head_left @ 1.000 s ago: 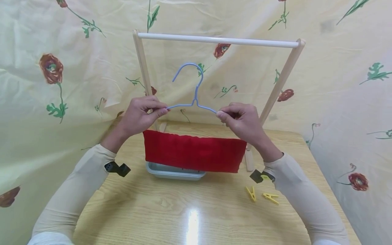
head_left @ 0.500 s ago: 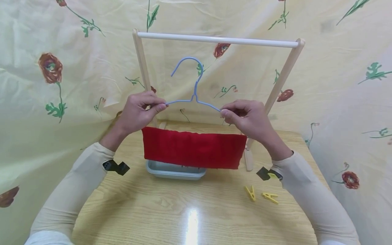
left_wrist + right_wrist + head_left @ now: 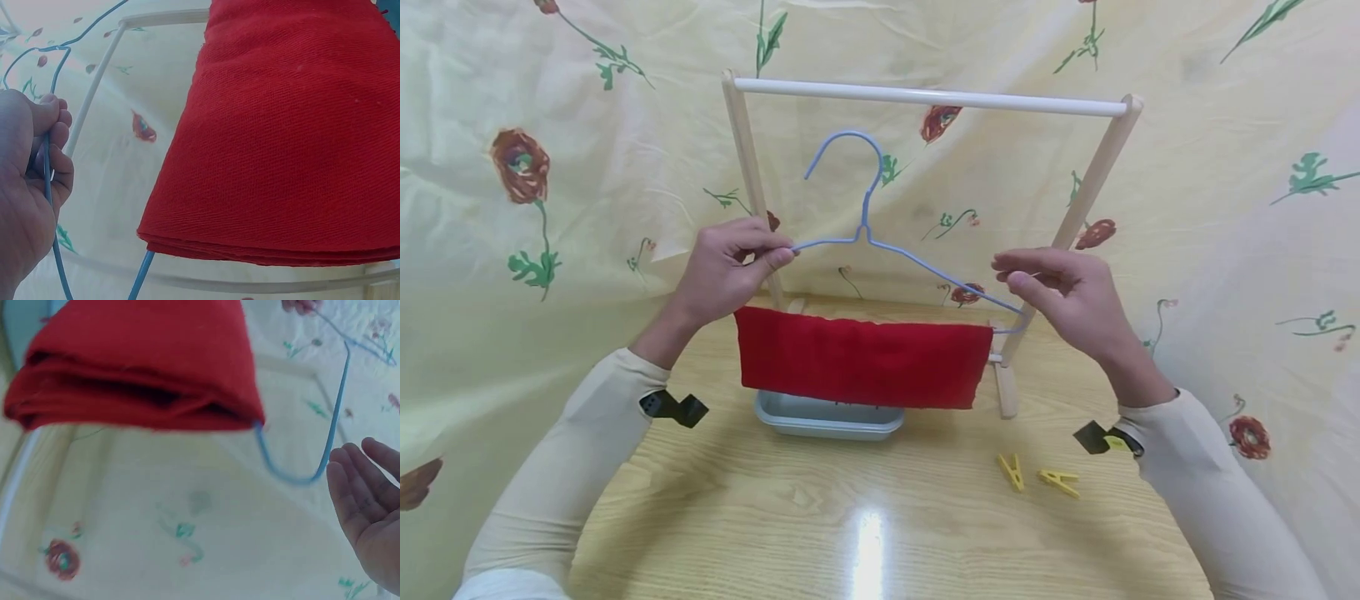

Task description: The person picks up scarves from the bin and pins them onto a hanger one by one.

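A blue wire hanger [image 3: 940,272] is held up in front of the rack, its hook pointing upward below the white bar. My left hand [image 3: 730,268] pinches the hanger's left shoulder between thumb and fingers. Over the hanger's lower bar hangs a folded red cloth [image 3: 861,360], its layered edge showing in the left wrist view. To the right of the hanger, my right hand [image 3: 1071,300] is apart from the wire, its fingers loosely bent and holding nothing. In the right wrist view, the fingers [image 3: 350,494] lie relaxed beside the hanger's rounded end.
Behind stands a wooden rack with a white bar [image 3: 925,96]. A pale blue tray [image 3: 827,429] sits on the table under the cloth, partly hidden. Two yellow clothespins [image 3: 1012,472] lie at the right of the wooden table [image 3: 760,500]. Flowered fabric covers the wall behind.
My right hand has let go of the hanger's right shoulder and moved off to the right. The hanger and red cloth have risen and shifted slightly left with my left hand.
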Demonstrator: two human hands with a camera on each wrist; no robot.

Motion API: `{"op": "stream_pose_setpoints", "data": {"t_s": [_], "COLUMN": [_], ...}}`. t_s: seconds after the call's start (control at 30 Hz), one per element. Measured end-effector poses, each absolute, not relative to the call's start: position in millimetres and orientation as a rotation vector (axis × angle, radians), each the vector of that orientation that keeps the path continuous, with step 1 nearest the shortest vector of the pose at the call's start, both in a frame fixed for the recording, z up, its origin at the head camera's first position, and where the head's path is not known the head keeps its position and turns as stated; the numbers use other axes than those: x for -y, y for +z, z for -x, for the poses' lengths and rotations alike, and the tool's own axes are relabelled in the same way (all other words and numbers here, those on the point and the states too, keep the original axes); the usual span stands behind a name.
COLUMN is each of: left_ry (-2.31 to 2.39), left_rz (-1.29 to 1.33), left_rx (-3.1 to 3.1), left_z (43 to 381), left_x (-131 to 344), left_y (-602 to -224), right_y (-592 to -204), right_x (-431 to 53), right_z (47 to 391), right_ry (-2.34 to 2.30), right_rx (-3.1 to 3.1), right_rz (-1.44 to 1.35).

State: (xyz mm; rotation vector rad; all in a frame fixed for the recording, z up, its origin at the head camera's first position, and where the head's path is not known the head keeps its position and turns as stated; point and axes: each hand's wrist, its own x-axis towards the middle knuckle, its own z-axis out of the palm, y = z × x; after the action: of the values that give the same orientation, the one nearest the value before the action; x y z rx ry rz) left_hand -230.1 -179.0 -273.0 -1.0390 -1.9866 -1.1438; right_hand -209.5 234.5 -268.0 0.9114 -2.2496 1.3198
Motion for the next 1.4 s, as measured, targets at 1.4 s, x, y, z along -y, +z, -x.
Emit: {"op": "stream_pose_setpoints", "data": {"t_s": [1.4], "left_ry": [-1.14], "left_rz": [0.96], "left_rx": [2.047], "left_z": [228], "left_x": [178], "left_y": [-272], "right_y": [-484], "right_x": [-381], "right_z": [124], "right_ry": [0.997], "right_rx": [2.913], "right_rz": [-0.325]}}
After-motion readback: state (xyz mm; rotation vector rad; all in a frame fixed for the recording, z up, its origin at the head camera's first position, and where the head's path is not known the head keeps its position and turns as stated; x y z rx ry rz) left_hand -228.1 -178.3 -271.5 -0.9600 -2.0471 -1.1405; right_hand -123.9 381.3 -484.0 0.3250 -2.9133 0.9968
